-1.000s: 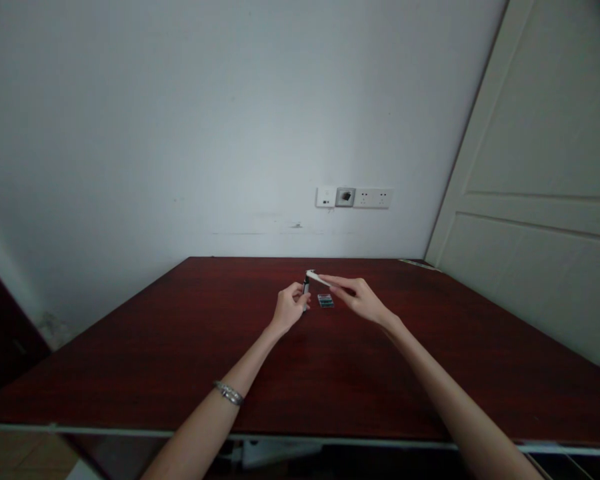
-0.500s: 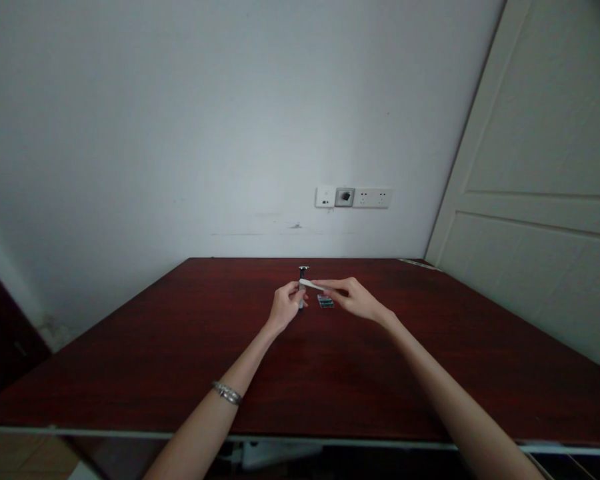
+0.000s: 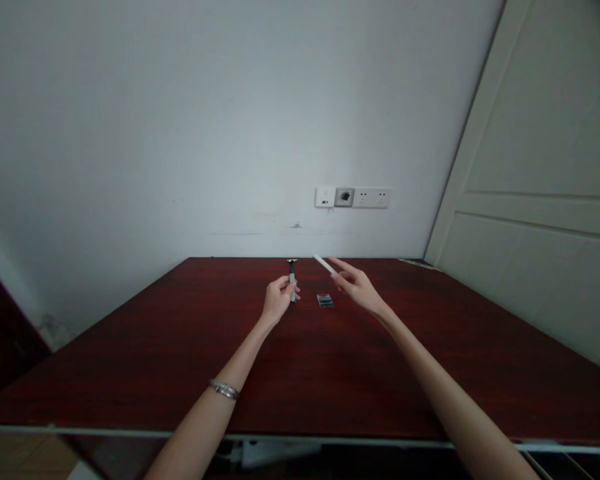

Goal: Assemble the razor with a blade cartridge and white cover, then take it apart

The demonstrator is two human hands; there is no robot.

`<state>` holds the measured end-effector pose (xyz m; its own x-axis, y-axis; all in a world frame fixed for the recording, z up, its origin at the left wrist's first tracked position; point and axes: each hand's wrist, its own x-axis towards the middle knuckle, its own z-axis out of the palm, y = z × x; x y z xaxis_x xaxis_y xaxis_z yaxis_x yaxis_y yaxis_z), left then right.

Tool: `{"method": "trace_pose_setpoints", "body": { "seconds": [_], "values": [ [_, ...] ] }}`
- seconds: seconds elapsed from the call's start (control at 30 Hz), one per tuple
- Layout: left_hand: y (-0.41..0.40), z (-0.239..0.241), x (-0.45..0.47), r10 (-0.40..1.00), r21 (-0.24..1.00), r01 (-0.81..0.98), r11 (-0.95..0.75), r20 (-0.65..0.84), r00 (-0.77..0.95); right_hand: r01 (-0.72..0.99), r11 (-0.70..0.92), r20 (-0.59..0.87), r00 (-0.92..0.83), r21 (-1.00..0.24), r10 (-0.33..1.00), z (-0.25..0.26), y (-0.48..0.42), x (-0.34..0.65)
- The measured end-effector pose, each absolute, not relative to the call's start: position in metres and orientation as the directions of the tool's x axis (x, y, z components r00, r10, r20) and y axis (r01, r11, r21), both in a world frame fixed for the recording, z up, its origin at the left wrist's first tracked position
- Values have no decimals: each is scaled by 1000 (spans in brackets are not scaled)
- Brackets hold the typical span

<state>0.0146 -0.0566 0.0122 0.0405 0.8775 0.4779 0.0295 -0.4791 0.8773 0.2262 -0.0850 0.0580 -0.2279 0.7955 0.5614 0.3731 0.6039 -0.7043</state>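
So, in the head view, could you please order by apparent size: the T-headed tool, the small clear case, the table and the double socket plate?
1. Table, by far the largest
2. Double socket plate
3. T-headed tool and small clear case: unsure; the tool looks longer, the case wider

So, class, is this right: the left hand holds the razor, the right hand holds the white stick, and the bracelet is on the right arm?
Not quite: the bracelet is on the left arm, as the head view shows. The left hand does hold the razor, and the right hand the white stick.
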Motion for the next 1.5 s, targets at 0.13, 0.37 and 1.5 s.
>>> {"method": "trace_pose_setpoints", "body": {
  "seconds": [0.13, 0.37, 1.5],
  "values": [
    [-53, 19, 7, 907, 907, 1, -421, 421, -10, 411, 539, 507, -195, -735, 840, 45, -78, 228],
    [-54, 23, 4, 947, 947, -24, -321, 322, 21, 510, 472, 483, -122, -719, 867, 28, -64, 230],
    [-55, 16, 12, 972, 980, -38, -197, 200, 124, 888, 351, 413, -211, -299, 886, -11, -52, 241]
  ]
}}
